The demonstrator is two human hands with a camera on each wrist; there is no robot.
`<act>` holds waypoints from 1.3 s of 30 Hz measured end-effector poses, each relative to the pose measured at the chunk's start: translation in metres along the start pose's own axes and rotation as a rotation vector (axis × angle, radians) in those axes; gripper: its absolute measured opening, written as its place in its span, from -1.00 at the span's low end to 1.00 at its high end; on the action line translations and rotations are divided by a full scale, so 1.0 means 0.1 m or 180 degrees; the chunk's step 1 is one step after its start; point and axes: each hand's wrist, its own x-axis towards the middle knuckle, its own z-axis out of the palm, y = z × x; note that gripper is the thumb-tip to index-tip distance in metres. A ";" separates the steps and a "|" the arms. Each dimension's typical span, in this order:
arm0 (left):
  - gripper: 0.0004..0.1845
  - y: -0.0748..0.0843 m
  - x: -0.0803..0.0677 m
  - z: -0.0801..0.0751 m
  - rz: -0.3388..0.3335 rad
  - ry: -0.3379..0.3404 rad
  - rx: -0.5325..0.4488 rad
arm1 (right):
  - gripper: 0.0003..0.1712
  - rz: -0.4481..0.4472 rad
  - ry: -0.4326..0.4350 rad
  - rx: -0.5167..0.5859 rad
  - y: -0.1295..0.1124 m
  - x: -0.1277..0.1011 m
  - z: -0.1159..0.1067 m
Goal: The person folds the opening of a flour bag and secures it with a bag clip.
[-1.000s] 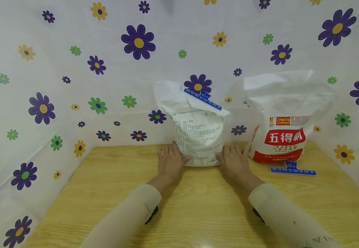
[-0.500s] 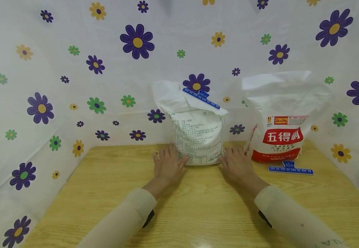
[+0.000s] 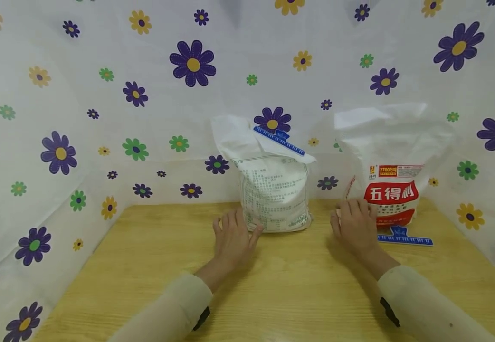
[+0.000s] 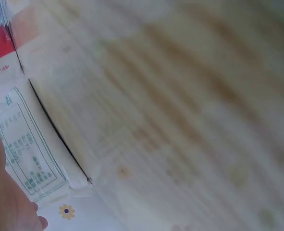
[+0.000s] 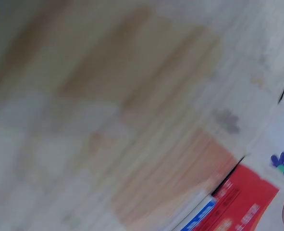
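Observation:
A white bag (image 3: 273,190) printed with green text stands upright near the back of the table. Its top is folded over, and a blue clip (image 3: 279,141) sits slanted across the fold. My left hand (image 3: 232,240), fingers loosely spread, is at the bag's lower left with the thumb toward its bottom corner. My right hand (image 3: 356,228) is in front of the lower left of a white and red bag (image 3: 395,142), which has its top standing up unfolded. It hides part of that bag's base, and its fingers are relaxed with nothing between them.
A second blue clip (image 3: 405,240) lies on the wooden table (image 3: 290,285) in front of the red-printed bag, just right of my right hand. A flower-patterned white cloth (image 3: 230,95) hangs behind and along both sides.
My right hand has left the green-printed bag's side and moved right to the red-printed bag. My left hand has stayed near the green-printed bag. Both bags stand where they were.

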 end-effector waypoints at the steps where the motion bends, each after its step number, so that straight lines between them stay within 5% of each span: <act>1: -0.27 0.02 -0.01 0.00 0.0015 0.0013 -0.0023 | -0.63 0.0004 0.0163 -0.0010 0.05 0.00 -0.01; 9: -0.27 0.02 0.01 -0.01 0.0033 0.0127 -0.0132 | -0.45 0.0676 0.0234 -0.0009 0.27 0.05 -0.16; 13: -0.27 -0.01 0.01 -0.05 0.0092 0.0204 -0.0074 | -0.35 0.1037 0.0049 -0.0104 0.33 0.11 -0.14; 19: -0.32 0.04 -0.02 -0.02 0.0156 0.0041 -0.0030 | -0.28 0.1484 -0.0257 -0.0052 0.40 0.14 -0.21; 39: -0.45 0.30 -0.02 0.10 0.0285 0.0111 -0.0050 | -0.66 0.0533 0.0023 -0.0444 0.48 0.27 -0.24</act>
